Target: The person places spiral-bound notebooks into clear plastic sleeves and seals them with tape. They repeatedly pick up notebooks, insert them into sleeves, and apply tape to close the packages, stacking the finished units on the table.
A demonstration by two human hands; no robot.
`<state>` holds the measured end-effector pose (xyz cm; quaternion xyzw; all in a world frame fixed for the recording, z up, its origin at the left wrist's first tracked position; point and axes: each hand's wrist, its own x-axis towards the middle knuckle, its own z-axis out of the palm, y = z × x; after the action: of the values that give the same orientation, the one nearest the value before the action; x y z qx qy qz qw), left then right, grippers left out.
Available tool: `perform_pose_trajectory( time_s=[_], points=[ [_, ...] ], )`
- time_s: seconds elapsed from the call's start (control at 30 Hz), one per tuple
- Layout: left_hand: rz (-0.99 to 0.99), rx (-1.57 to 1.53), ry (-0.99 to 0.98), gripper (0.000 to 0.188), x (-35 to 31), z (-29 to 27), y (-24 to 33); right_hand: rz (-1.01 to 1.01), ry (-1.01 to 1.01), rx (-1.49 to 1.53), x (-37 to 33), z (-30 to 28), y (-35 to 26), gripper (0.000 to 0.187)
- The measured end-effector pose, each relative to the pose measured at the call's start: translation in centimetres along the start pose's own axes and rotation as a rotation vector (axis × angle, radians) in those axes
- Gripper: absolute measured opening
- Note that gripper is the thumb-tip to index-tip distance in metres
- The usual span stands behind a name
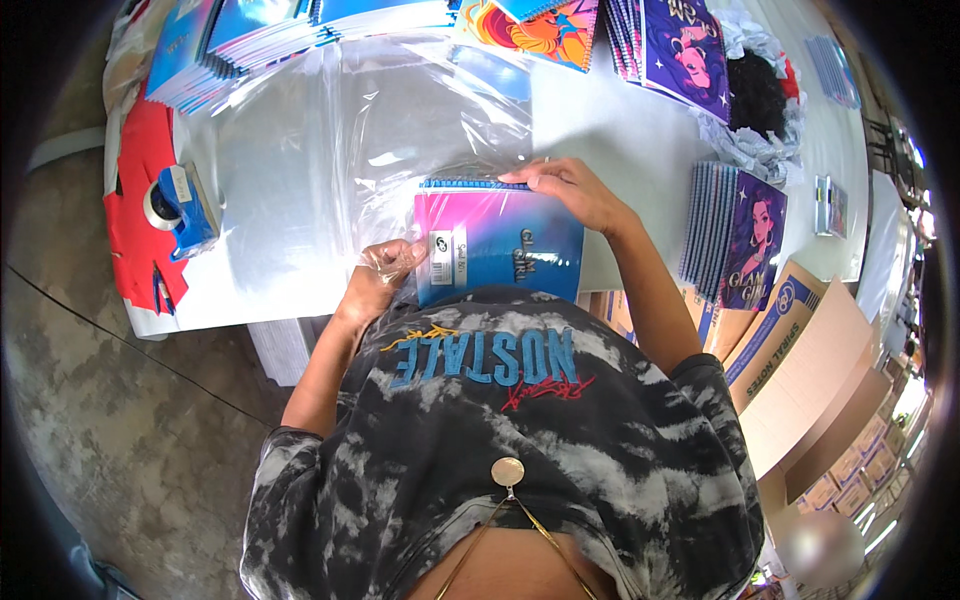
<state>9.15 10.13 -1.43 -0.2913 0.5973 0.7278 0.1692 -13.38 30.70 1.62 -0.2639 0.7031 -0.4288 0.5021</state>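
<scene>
A spiral notebook with a pink-to-blue cover lies at the table's near edge, against my shirt. Its blue spiral runs along the far side, and a white barcode label sits on its left part. Clear plastic film spreads over the table beyond the notebook and reaches its left side. My left hand is closed at the notebook's left edge, pinching crinkled film. At the far right corner, my right hand has its fingertips closed on the spiral edge, with film bunched beside them.
Stacked notebooks line the far edge. A purple notebook stack stands at right, near an open cardboard box. At left, a blue tape dispenser rests by red material holding a pen. Crumpled plastic lies far right.
</scene>
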Motion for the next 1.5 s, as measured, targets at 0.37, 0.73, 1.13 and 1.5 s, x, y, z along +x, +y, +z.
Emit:
perform_pose_trajectory(
  time_s=[0.37,0.73,1.13,1.5],
  points=[
    [-0.033,-0.028,0.082,0.038,1.7,-1.4,0.3,-0.053,-0.316,-0.159,6.7,-0.2,-0.7,0.044],
    [0.171,0.156,0.527,0.038,-6.4,-16.6,-0.8,-0.016,-0.230,-0.031,2.9,0.3,-1.2,0.050],
    [0.938,-0.553,0.155,0.049,-6.5,-5.6,15.8,-0.558,0.553,-0.018,5.9,10.3,-12.8,0.045],
    [0.492,-0.426,-0.049,0.043,2.4,-2.3,7.8,-0.938,0.544,1.098,4.5,9.0,-7.0,0.025]
  ],
)
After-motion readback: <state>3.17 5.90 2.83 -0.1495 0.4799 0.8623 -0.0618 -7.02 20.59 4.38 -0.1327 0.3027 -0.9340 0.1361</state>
